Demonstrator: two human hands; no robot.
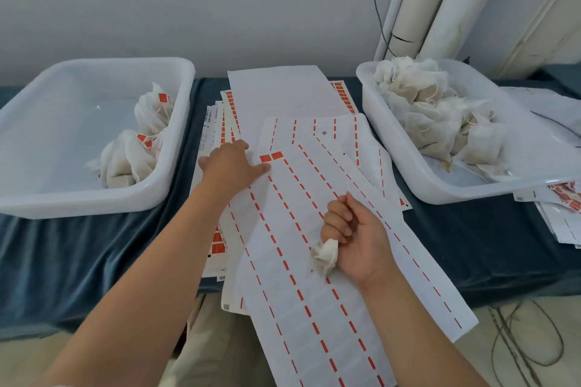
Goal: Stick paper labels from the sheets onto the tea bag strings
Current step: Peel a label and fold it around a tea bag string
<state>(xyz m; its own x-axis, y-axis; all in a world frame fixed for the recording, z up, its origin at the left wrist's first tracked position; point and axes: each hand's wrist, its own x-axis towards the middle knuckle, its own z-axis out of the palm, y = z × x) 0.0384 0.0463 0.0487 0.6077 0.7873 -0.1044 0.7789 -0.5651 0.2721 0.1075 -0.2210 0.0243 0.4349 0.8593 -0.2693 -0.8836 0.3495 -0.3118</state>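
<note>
The translucent white plastic tub on the left [47, 141] contains orange-tagged tea bags [132, 160]. The left hand [232, 163] lies flat with fingers extended, its fingertips at two orange paper labels [271, 156] on the white label sheet [314, 308]. The right hand [355, 236] is clenched around a white mesh tea bag [325, 256] above the sheet. The matching tub on the right [408, 173] contains untagged tea bags [440, 113].

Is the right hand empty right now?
No, the right hand is curled round a crumpled white mesh tea bag, over the white label sheet.

Most of the tea bag [325, 256] is buried in the right hand [355, 236], string's too thin to spot. Top sheet [314, 308] runs off the bottom edge.
</note>
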